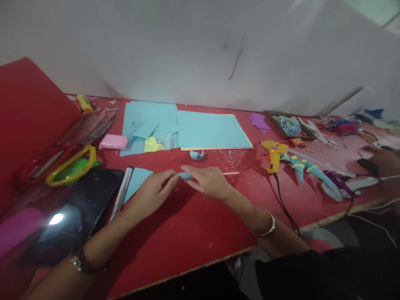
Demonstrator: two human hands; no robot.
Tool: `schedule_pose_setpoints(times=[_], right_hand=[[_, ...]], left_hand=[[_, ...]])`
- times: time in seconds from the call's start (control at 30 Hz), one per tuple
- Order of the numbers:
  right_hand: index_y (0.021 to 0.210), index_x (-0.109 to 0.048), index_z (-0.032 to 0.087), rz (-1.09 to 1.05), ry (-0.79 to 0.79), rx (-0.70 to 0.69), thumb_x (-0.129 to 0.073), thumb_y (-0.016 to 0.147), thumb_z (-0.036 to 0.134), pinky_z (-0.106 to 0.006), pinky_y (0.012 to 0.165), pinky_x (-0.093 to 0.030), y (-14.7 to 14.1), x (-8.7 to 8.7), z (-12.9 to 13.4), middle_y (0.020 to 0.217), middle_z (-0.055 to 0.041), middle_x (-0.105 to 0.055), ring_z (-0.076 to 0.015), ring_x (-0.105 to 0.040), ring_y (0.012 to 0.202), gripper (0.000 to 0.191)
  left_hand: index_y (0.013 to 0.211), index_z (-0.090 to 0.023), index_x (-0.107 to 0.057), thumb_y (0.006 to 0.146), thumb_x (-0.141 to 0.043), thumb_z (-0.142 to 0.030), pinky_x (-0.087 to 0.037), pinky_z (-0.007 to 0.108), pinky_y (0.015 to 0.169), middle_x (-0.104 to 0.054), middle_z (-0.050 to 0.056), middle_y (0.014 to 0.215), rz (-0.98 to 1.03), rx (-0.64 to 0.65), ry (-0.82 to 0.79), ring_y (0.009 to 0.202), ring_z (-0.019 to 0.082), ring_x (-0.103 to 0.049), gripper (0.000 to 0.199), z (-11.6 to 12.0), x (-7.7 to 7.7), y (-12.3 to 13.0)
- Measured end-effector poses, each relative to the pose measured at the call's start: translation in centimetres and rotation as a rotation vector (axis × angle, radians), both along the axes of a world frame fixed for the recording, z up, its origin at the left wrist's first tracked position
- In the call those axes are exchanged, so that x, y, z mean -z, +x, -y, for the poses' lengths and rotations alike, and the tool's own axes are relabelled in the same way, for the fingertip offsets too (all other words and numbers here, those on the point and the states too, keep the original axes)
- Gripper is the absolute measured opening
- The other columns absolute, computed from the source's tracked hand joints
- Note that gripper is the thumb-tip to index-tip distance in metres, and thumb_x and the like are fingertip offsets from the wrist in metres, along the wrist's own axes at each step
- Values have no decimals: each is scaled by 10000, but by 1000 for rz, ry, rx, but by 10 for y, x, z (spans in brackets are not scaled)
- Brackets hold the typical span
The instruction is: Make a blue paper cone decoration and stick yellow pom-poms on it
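Observation:
Between both hands, over the red table, is a small piece of light blue paper (185,176) that looks rolled or curved. My left hand (158,187) pinches its left end with thumb and fingers. My right hand (208,181) grips the other end, fingers bent around it. A thin pale stick (231,173) shows just right of my right hand; whether it lies on the table or is held, I cannot tell. Just beyond the hands lies a curled blue paper strip (196,155). A blue paper piece (137,181) and a white marker (121,193) lie beside my left forearm.
Blue sheets (212,129) lie along the wall. A yellow glue gun (274,156) with a black cord stands at right, near blue paper cones (298,166). Yellow-handled scissors (73,164) and a dark glossy tablet-like slab (78,212) are at left. Another person's hand (379,162) is far right.

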State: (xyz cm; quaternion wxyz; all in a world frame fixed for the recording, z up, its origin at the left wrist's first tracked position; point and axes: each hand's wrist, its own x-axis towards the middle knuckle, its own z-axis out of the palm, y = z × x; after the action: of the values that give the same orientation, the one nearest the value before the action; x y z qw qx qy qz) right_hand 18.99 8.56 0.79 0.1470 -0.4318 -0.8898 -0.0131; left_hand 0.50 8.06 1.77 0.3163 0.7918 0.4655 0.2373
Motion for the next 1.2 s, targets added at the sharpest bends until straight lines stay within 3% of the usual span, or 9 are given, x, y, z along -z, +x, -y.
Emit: schedule_pose_setpoints(times=[0.13,0.3,0.47,0.6,0.77,0.87,0.97,1.2], right_hand=[[1259,-454,180,-20,-114,30,-417,860,369,-250,521,-359,0,-4,-1,876,-44,-694,-134,-596,633,443],[1235,-482,167,-31,-166,49,-413,833,340,-262,525,-350,7,-9,-6,833,-48,-695,-159,-605,645,443],[1194,-501,145,-190,-227,66,-397,833,308,-252,580,-383,16,-11,-11,753,-35,-677,-143,-596,625,410],[1133,-514,163,-368,-229,115,-399,843,297,-235,600,-380,22,-14,-19,808,-38,-664,-129,-589,659,339],[1112,-504,163,-454,-215,168,-400,839,282,-230,560,-346,28,-20,-45,738,-14,-607,-118,-508,582,316],[1067,-541,151,-409,-172,160,-356,836,207,-250,625,-367,29,-25,-66,829,-42,-604,-131,-502,632,301],[1034,-565,112,-310,-150,142,-316,827,126,-276,753,-377,24,-27,-85,982,-96,-599,-172,-528,835,324],[1117,-539,110,-79,-83,155,-350,840,85,-322,825,-375,2,-22,-108,1061,-126,-568,-215,-520,964,336]], left_hand=[[746,-191,-515,835,-379,-346,-351,243,550,-559,-25,633,4,-79,40,564,130,-496,224,-1,2,-1],[841,-191,-535,774,-421,-275,-372,242,545,-560,-20,651,103,-269,6,569,134,-513,157,-2,-1,-3],[803,-193,-540,762,-443,-279,-358,225,511,-521,-36,593,202,-405,-21,520,115,-481,136,-2,-8,-3],[725,-195,-550,756,-451,-278,-339,219,488,-511,-42,565,217,-401,-19,506,108,-459,133,-2,-8,-4],[702,-190,-552,757,-459,-333,-339,225,478,-521,-40,562,250,-398,-48,485,107,-456,180,-1,-7,-1],[712,-190,-546,769,-446,-325,-351,227,490,-532,-35,590,260,-379,-48,495,107,-466,177,-2,-4,-1],[761,-192,-548,777,-439,-298,-374,232,521,-556,-22,659,236,-350,2,546,116,-496,153,-5,3,-3],[879,-190,-529,785,-458,-250,-421,268,623,-576,10,830,64,-229,94,663,134,-537,132,-5,16,-3]])
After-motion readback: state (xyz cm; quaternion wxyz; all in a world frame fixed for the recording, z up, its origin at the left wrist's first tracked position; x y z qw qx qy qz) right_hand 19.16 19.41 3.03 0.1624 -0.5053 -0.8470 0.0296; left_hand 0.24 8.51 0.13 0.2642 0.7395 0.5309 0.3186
